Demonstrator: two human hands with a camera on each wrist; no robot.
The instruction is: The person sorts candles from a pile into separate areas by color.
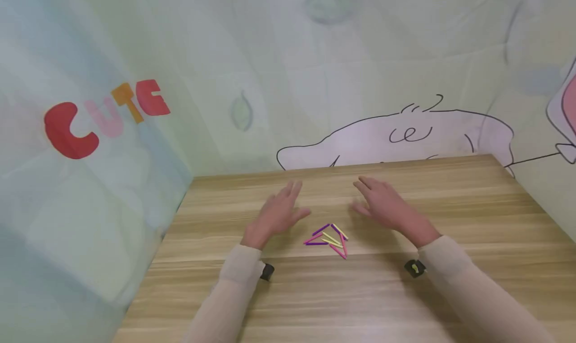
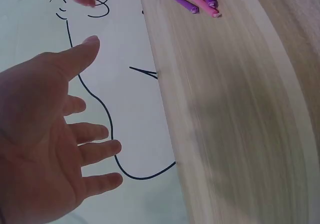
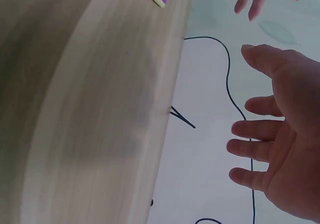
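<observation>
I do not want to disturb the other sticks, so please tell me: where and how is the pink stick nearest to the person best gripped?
Probably pinch the pink stick across its middle, coming from the near, left side: it is thin and straight, lies flat, and has bare table along that side.

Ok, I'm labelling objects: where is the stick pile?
In the head view, the stick pile lies on the wooden table, just below the gap between the left hand and right hand.
</observation>
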